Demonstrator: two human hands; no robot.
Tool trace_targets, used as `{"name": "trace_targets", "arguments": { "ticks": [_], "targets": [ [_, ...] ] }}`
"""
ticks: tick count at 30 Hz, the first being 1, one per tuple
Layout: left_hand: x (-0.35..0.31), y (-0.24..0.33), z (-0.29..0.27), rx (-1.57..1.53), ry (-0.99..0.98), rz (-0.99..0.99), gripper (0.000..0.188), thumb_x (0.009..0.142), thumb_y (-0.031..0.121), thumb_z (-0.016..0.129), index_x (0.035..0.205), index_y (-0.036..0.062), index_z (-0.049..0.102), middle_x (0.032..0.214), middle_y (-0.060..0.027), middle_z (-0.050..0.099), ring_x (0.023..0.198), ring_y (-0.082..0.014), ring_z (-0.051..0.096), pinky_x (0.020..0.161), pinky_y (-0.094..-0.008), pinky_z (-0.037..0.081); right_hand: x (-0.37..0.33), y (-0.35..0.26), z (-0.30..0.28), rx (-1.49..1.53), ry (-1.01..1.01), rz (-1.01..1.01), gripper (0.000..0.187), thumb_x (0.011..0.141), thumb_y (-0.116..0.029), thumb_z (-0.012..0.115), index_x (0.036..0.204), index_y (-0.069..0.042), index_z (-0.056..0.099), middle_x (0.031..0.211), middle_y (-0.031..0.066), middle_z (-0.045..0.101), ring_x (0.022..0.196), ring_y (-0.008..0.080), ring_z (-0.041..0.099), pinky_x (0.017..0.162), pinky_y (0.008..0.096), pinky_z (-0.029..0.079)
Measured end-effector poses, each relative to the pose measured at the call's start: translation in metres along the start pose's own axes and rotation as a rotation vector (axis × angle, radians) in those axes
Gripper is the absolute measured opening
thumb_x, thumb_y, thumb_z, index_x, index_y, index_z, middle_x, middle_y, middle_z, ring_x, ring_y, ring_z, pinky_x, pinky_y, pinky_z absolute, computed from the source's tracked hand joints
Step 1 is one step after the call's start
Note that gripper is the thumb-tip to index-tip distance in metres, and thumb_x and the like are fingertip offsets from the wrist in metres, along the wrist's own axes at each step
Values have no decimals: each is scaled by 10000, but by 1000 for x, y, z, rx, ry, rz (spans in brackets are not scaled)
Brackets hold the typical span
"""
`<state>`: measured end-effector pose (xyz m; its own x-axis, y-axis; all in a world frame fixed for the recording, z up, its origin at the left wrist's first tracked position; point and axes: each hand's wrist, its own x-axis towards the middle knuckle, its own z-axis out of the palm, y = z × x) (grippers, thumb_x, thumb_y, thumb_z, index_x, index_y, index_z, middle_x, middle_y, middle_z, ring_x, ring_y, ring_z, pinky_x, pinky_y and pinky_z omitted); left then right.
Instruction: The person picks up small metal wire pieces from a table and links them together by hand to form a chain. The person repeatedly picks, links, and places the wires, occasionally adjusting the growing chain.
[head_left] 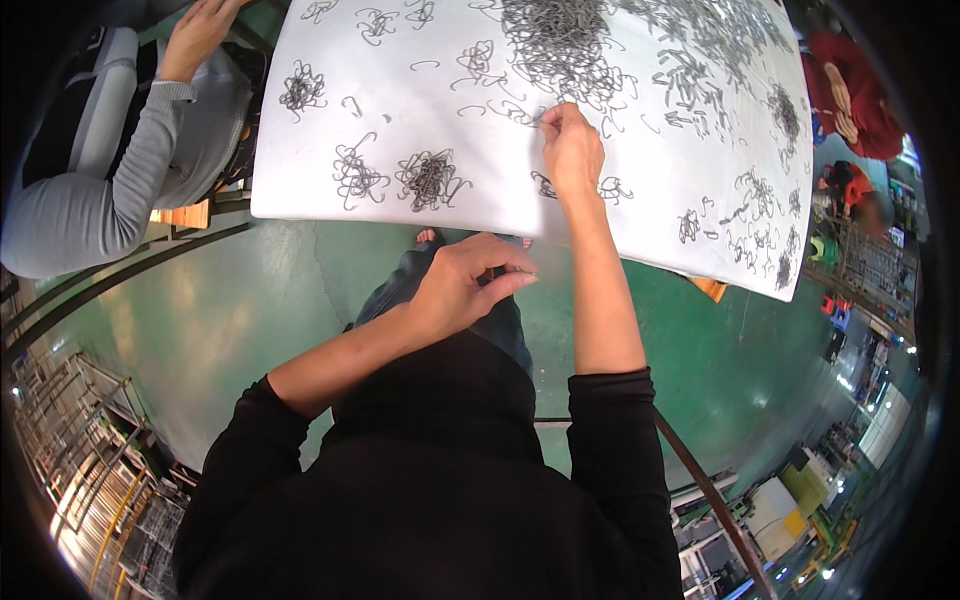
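A large heap of dark curved wire hooks (pixel 565 45) lies on the white-covered table (pixel 300 185). At the heap's near edge, my right hand (pixel 574 150) has its fingertips pinched together among loose hooks; whether a hook is between them is hidden. My left hand (pixel 470 280) hovers in front of the table's near edge, over my lap, thumb and fingers closed in a pinch. What it holds, if anything, is too small to make out. Two small piles of hooks, a denser one (pixel 430 180) and a looser one (pixel 357 178), lie left of my right hand.
Straighter dark pieces (pixel 690 85) are spread right of the heap, and more hook clusters (pixel 755 195) lie at the table's right end. A person in a grey sleeve (pixel 140 165) sits at the left; another in red (pixel 860 95) is at the far right. Green floor (pixel 270 290) shows below.
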<state>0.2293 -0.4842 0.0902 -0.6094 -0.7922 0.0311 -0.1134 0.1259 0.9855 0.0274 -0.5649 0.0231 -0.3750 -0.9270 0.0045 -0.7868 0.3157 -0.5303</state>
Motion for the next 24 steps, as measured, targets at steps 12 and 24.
{"name": "trace_targets", "arguments": {
  "ticks": [12, 24],
  "targets": [
    [9, 5, 18, -24, -68, 47, 124, 814, 49, 702, 936, 64, 678, 924, -57, 692, 605, -108, 572, 579, -245, 473, -121, -15, -95, 1319, 197, 504, 332, 777, 28, 714, 1033, 11, 502, 897, 142, 651, 724, 208, 664, 618, 279, 530],
    [30, 23, 56, -145, -212, 59, 245, 824, -31, 653, 1062, 24, 629, 929, -80, 688, 803, -136, 665, 675, -257, 524, -198, -35, -120, 1304, 500, 574, 262, 802, 77, 685, 954, -39, 506, 888, 123, 662, 718, 163, 657, 676, 284, 562]
  ]
}}
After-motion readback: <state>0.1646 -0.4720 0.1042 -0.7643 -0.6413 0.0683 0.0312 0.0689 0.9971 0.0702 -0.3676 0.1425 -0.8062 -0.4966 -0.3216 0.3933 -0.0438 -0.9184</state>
